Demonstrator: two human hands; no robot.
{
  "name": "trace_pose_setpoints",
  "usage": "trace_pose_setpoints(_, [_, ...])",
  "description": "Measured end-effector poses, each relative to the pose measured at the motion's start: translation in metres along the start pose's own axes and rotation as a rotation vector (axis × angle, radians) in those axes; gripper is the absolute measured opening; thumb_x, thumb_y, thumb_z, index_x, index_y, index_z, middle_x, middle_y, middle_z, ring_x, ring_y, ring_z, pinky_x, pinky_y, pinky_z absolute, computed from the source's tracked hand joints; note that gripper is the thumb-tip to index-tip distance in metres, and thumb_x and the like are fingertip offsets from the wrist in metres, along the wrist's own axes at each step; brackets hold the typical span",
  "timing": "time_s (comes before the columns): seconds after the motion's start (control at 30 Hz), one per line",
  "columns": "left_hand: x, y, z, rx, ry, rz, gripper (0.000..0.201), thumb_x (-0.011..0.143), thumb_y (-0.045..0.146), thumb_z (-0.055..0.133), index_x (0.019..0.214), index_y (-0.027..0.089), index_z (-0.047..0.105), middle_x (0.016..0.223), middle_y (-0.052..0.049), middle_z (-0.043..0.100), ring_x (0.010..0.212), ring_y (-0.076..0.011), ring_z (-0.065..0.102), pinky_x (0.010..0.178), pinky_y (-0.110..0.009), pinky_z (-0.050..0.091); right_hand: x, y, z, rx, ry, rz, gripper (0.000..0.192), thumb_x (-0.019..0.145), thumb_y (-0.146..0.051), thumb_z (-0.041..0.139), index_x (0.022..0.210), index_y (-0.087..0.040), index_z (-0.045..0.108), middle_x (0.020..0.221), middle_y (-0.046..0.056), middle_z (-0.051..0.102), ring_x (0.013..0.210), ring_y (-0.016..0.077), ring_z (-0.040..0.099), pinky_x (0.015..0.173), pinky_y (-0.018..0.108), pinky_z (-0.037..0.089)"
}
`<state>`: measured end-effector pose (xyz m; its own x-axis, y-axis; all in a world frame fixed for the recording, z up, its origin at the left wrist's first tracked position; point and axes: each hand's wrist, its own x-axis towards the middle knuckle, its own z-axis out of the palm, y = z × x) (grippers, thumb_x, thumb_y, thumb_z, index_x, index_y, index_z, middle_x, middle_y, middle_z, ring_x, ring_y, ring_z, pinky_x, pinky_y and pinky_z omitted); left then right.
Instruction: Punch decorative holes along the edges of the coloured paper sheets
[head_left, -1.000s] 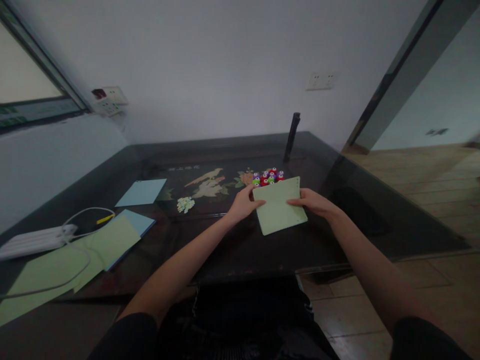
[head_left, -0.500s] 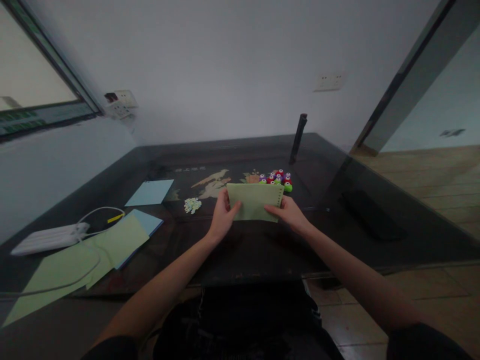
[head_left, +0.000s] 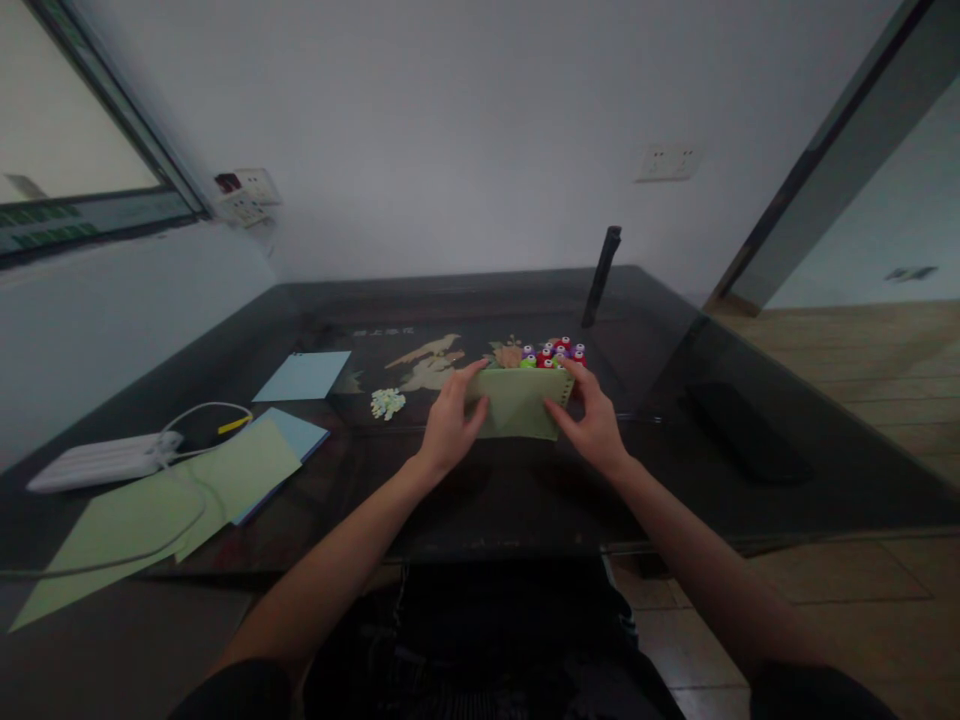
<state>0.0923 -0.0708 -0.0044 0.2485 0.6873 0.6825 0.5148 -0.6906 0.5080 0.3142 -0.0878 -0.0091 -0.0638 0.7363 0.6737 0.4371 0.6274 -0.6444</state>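
A pale green sheet of paper (head_left: 517, 405) with punched holes along its right edge is held upright between both hands, above the dark table. My left hand (head_left: 452, 415) grips its left side, thumb on the near face and fingers at the top edge. My right hand (head_left: 592, 415) grips the right side the same way, its fingers over the top corner. Right behind the sheet stands a cluster of small red, green and purple toys with eye-like dots (head_left: 559, 350), partly hidden by paper and fingers. A heap of small pale paper bits (head_left: 387, 403) lies left of my left hand.
Pale green sheets (head_left: 142, 520) and a blue sheet (head_left: 304, 378) lie on the left, with a white power strip (head_left: 105, 460), its cable and a yellow object (head_left: 235, 425). A black post (head_left: 601, 275) stands at the back. A dark flat object (head_left: 746, 430) lies right.
Both hands have shifted their grip: the fingers have come up over the sheet's top edge. The paper has moved slightly to the right in view.
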Motion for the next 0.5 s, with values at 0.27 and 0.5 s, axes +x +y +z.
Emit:
trace_pose_setpoints(0.27, [-0.002,-0.0027,0.0005,-0.008,0.0,0.002,0.052,0.086,0.015,0.052,0.135,0.025,0.037,0.126,-0.011,0.052,0.115,-0.0234,0.051,0.094,-0.042,0.045,-0.0001,0.0027,-0.0015,-0.096,0.018,-0.078,0.043,0.085,-0.023,0.055,0.127,-0.028,0.049,0.122,0.007,0.059,0.108,0.0243,0.058,0.091,0.043,0.05])
trace_pose_setpoints(0.5, [-0.0022,-0.0032,0.001,-0.005,0.013,0.005,0.045,0.086,0.014,0.052,0.129,0.025,0.043,0.12,-0.01,0.055,0.11,-0.0221,0.054,0.091,-0.04,0.047,-0.0004,0.0039,-0.0015,-0.109,0.023,-0.103,0.037,0.087,-0.021,0.052,0.123,-0.029,0.051,0.116,0.006,0.062,0.098,0.0209,0.062,0.079,0.036,0.054])
